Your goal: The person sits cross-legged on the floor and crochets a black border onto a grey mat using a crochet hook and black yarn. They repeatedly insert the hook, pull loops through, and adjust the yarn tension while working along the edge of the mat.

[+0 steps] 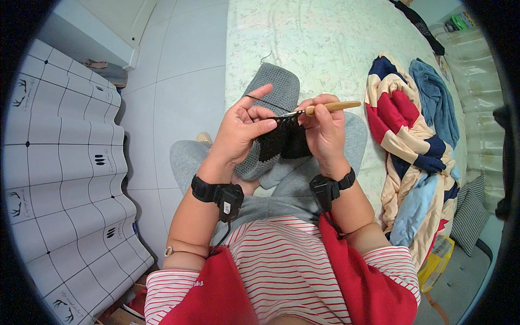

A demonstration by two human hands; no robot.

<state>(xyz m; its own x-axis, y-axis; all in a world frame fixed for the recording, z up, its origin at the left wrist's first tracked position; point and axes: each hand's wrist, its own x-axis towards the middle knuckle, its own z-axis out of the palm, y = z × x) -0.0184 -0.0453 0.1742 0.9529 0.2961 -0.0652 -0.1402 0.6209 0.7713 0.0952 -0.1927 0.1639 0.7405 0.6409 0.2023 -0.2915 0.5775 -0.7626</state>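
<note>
My right hand (327, 127) grips a crochet hook (338, 106) by its wooden handle, its metal shaft pointing left at the black edge of the work. Between thumb and fingers, my left hand (246, 122) pinches that edge of the crochet piece (283, 138). A dark strand of yarn (268, 102) runs taut from my raised left index finger to the hook. Grey crocheted fabric (276, 81) joins the black part and lies across my lap and the bed. The hook's very tip is too small to make out.
I sit cross-legged on a pale floral bed sheet (325, 32). A striped garment (398, 108) and a blue cloth (436, 103) lie heaped on the right. A white grid-patterned curtain (65, 162) hangs on the left, beside the tiled floor (184, 97). Both wrists carry black strapped devices with cables.
</note>
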